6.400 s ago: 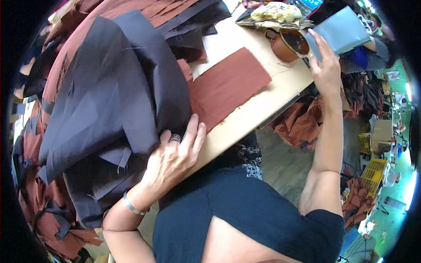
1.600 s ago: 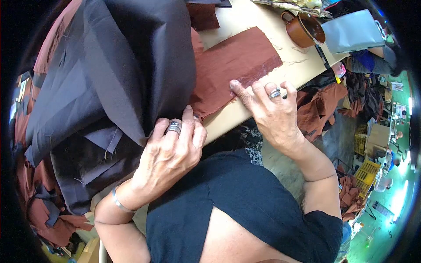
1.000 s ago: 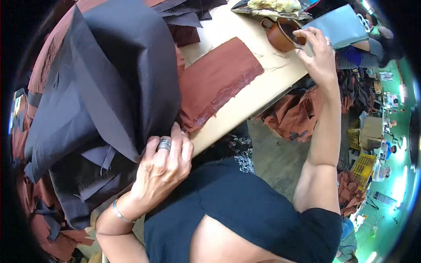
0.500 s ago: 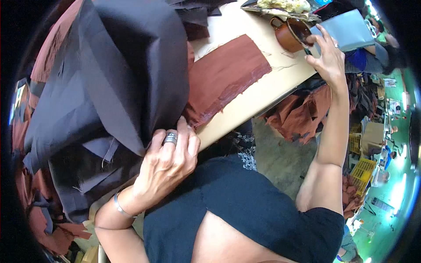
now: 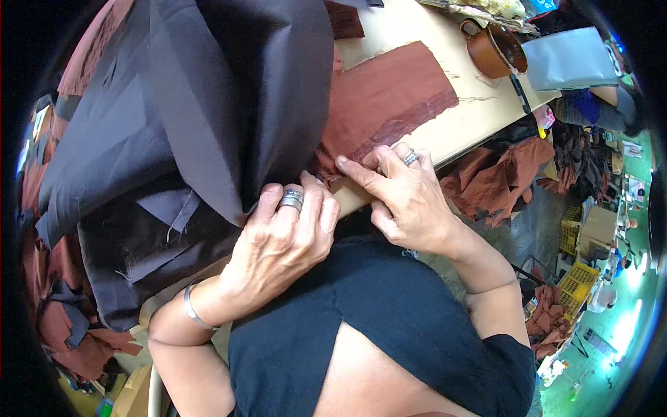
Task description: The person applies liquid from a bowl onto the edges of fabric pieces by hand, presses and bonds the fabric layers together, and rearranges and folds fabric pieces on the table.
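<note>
At upper centre of the frame, a rust-red cloth panel (image 5: 396, 87), flat on the pale table (image 5: 455, 135), with frayed edges and a darker, shiny strip along the lower side; left end hidden by dark cloth (image 5: 240, 104), bunched across the upper left. Near the centre, left hand (image 5: 281, 226) with fingers bent and close together where both cloths meet; pinching or only pressing, impossible to tell. Just right of that, right hand (image 5: 410, 198) with index finger stretched onto the panel's lower left edge, thumb apart, other fingers curled, nothing visible in hold. At upper right, a brown cup (image 5: 490, 55), contents too dark to tell. At far right, a yellow crate (image 5: 578, 281), inside unclear. Compared with half a second ago, right hand down from cup to panel, left hand at the same corner.
</note>
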The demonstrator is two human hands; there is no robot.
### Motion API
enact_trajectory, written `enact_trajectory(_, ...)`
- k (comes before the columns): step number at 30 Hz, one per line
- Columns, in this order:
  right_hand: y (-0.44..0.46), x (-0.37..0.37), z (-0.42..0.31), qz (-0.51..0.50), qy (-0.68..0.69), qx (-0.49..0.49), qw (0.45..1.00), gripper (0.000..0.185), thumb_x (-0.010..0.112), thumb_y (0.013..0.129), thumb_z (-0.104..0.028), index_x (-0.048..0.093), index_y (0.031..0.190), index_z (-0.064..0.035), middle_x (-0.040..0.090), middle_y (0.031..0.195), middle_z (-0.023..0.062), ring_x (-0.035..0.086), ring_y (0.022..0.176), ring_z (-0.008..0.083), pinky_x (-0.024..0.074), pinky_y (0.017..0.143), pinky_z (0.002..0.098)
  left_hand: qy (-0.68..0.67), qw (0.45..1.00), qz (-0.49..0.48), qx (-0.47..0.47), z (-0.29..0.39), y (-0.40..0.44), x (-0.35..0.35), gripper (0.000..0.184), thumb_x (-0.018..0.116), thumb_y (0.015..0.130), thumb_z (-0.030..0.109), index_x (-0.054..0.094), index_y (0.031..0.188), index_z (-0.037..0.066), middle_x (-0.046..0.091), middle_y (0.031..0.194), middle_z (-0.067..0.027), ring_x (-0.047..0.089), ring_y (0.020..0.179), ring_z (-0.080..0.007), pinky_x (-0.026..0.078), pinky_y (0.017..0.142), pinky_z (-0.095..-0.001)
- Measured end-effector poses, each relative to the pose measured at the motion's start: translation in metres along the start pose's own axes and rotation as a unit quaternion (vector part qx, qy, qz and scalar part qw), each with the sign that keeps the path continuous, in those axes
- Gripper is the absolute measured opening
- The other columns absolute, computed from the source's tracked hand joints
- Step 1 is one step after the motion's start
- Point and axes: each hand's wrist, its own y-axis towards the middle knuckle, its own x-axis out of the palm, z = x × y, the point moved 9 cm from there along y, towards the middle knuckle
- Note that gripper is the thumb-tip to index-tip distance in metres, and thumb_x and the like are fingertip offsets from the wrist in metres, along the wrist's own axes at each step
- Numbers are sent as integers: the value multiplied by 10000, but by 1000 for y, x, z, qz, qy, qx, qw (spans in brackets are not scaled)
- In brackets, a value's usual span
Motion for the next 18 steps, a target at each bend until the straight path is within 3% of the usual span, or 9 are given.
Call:
enact_trajectory(2, -2, 0, -3, -8, -75, 0, 997, 453, 567, 736, -142, 572, 1187, -100, 524, 959, 51, 496, 922, 223, 316, 847, 423, -19, 1000, -10, -4, 0, 0, 1, 123, 530, 740, 188, 562, 768, 72, 531, 770, -52, 506, 661, -124, 401, 680, -278)
enact_trajectory(5, -6, 2, -17, 30, -148, -74, 986, 405, 514, 786, -194, 582, 1174, -101, 513, 940, 36, 494, 903, 195, 318, 832, 418, -40, 999, -20, -11, 1, 1, 1, 91, 537, 732, 180, 538, 734, 90, 447, 688, -16, 476, 629, -115, 394, 655, -270)
enact_trajectory(8, -3, -7, -16, 36, -236, -61, 969, 376, 470, 817, -217, 594, 1160, -123, 502, 921, 18, 486, 883, 172, 318, 829, 413, -37, 999, -15, -9, 2, 0, -1, 81, 540, 726, 174, 528, 721, 94, 410, 662, -5, 463, 614, -110, 390, 637, -263)
enact_trajectory(12, -1, 0, -22, 29, -155, -104, 982, 350, 464, 824, -229, 606, 1140, -187, 495, 909, 7, 485, 871, 167, 312, 846, 414, -27, 999, -21, -3, 3, -1, -1, 82, 542, 718, 171, 528, 714, 90, 417, 655, -5, 469, 608, -112, 391, 627, -262)
enact_trajectory(18, 1, 0, -22, 39, -147, -118, 981, 343, 470, 821, -221, 606, 1135, -200, 487, 898, 8, 490, 878, 178, 311, 838, 419, -17, 1000, -2, -2, 5, -1, -2, 85, 541, 710, 168, 524, 702, 85, 436, 655, -11, 468, 596, -116, 389, 624, -266)
